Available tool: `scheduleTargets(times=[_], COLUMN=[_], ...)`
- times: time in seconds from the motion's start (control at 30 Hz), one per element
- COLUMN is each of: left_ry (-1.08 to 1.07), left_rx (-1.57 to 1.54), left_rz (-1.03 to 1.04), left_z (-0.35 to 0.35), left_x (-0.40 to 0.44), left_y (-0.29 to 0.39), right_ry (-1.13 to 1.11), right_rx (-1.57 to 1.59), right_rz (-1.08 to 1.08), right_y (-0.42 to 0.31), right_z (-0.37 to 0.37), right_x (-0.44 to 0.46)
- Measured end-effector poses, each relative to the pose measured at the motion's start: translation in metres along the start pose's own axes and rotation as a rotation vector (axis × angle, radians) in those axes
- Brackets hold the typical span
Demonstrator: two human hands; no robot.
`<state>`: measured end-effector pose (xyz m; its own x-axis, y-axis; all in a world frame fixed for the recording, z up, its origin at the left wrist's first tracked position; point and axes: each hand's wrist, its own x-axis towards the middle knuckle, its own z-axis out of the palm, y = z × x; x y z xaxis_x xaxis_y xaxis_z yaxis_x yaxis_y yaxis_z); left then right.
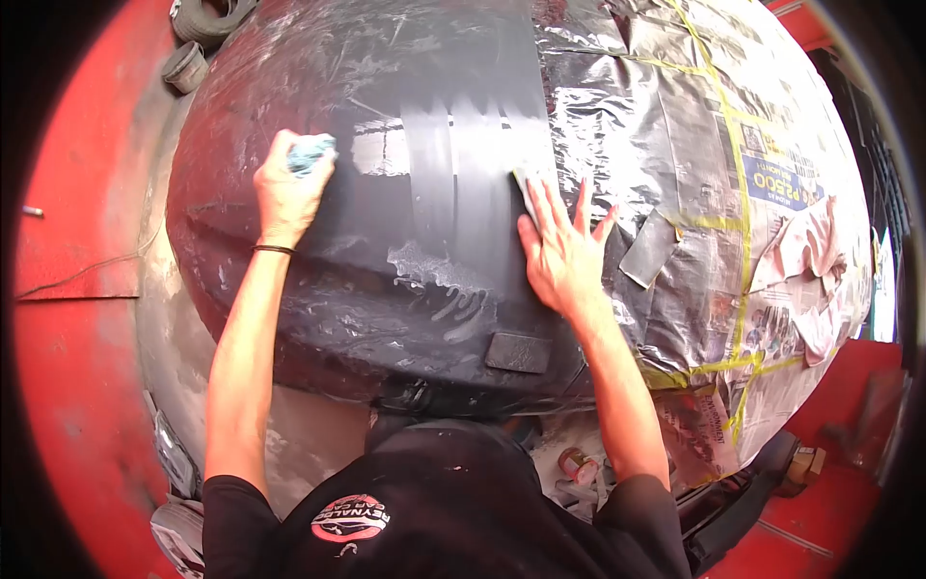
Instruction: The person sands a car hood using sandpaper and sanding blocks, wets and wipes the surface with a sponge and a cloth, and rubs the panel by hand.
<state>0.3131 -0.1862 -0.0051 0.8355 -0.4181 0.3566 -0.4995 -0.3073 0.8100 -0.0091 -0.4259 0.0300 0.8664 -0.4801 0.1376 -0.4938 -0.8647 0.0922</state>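
The left hand (287,188) is bunched around a wadded bluish-green cloth (312,154), held against the dark grey curved panel (318,227), a dark band on that wrist. The right hand (564,261) lies with its fingers stretched out and spread near the panel's right side, over a slim grey strip (524,188) whose edge shows beside the index finger; whether the fingers grip it or only press on it, I cannot tell. The panel fills the middle of the view, in front of the person, with both arms reaching over it. Between the hands, its surface shows glossy pale streaks and bright reflections, and lower down a whitish, runny patch (424,265). A dark rectangular block (518,352) rests near the panel's lower edge, below the right hand. To the right, the panel meets a covering of shiny plastic and printed paper (704,299) crossed with yellow tape (743,232); a grey rectangular sheet (649,251) lies on it just beside the right hand, with pale pinkish cloths (803,246) farther right. Around all this are the red floor (77,193) and tyres (207,19) at upper left
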Motion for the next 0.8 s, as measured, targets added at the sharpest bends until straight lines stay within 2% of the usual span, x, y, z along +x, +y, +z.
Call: scheduleTargets(times=[0.03, 0.07, 0.1, 0.13, 0.2, 0.23, 0.33, 0.43, 0.47, 0.5, 0.57, 0.67, 0.8], left_ry=[-0.082, -0.126, -0.154, -0.352, -0.387, -0.487, -0.579, -0.615, -0.646, -0.668, -0.711, -0.685, -0.484], left_rx=[-0.171, -0.143, -0.22, -0.261, -0.21, -0.202, 0.02, 0.075, 0.031, 0.055, 0.118, -0.034, -0.037], left_rz=[-0.016, 0.065, 0.287, 0.219, 0.558, 0.585, 0.693, 0.792, 0.81, 0.811, 0.812, 0.821, 0.616], left_z=[0.009, 0.022, 0.037, 0.043, 0.085, 0.102, 0.14, 0.172, 0.179, 0.186, 0.191, 0.19, 0.173], left_x=[-0.001, 0.0, 0.005, 0.007, 0.016, 0.022, 0.031, 0.037, 0.04, 0.04, 0.044, 0.049, 0.043], left_y=[0.027, 0.049, 0.073, 0.109, 0.139, 0.152, 0.188, 0.21, 0.215, 0.222, 0.231, 0.229, 0.197], right_ry=[-0.013, 0.022, 0.004, -0.015, 0.042, 0.036, 0.025, 0.056, 0.064, -0.05, 0.021, 0.093, 0.11], right_rx=[-0.011, -0.02, -0.003, 0.016, 0.026, -0.003, -0.001, -0.014, -0.009, 0.001, 0.02, 0.014, -0.009], right_rz=[-0.016, -0.026, -0.008, 0.012, 0.025, 0.026, 0.0, -0.019, -0.019, 0.022, 0.009, -0.016, -0.027], right_y=[-0.002, 0.001, 0.001, 0.003, 0.007, 0.006, 0.001, 0.008, 0.012, 0.01, 0.009, 0.01, 0.017], right_z=[-0.001, 0.009, 0.007, 0.006, 0.01, 0.012, 0.009, 0.013, 0.01, -0.002, 0.002, 0.003, 0.013], right_x=[-0.014, -0.022, -0.016, -0.005, 0.022, 0.021, -0.007, -0.002, 0.01, 0.021, 0.008, -0.001, 0.031])
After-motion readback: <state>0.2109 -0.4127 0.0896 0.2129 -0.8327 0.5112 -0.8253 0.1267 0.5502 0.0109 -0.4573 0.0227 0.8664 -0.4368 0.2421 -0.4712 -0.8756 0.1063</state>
